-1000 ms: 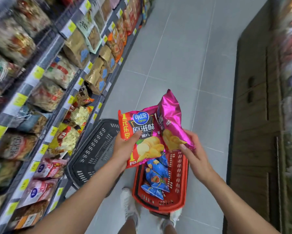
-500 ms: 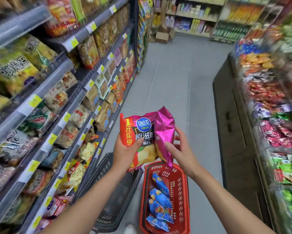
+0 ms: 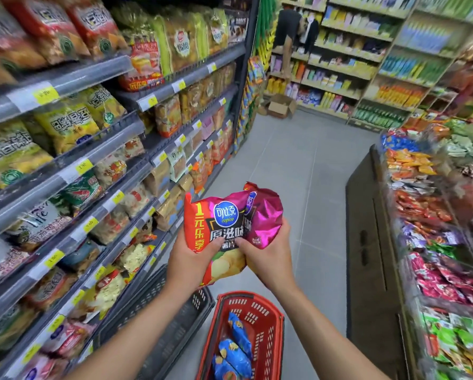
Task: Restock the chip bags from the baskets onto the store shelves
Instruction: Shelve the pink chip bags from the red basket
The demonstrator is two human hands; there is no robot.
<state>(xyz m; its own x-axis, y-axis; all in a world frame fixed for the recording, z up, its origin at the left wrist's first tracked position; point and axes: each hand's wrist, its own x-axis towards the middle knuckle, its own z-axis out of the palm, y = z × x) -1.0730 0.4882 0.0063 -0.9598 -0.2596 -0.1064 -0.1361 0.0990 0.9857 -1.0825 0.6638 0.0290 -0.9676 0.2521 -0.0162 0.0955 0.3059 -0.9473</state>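
Red and magenta chip bags (image 3: 225,215), overlapping, in curled fingers (image 3: 213,246) of left hand (image 3: 188,260) and right hand (image 3: 268,253).

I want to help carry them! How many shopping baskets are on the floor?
2. A red basket, holding blue chip bags, is at the bottom centre; a black basket stands left of it, by the shelves. More may be out of view.

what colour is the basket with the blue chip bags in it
Red. The basket that holds the blue chip bags shows best in the head view, low in the frame.
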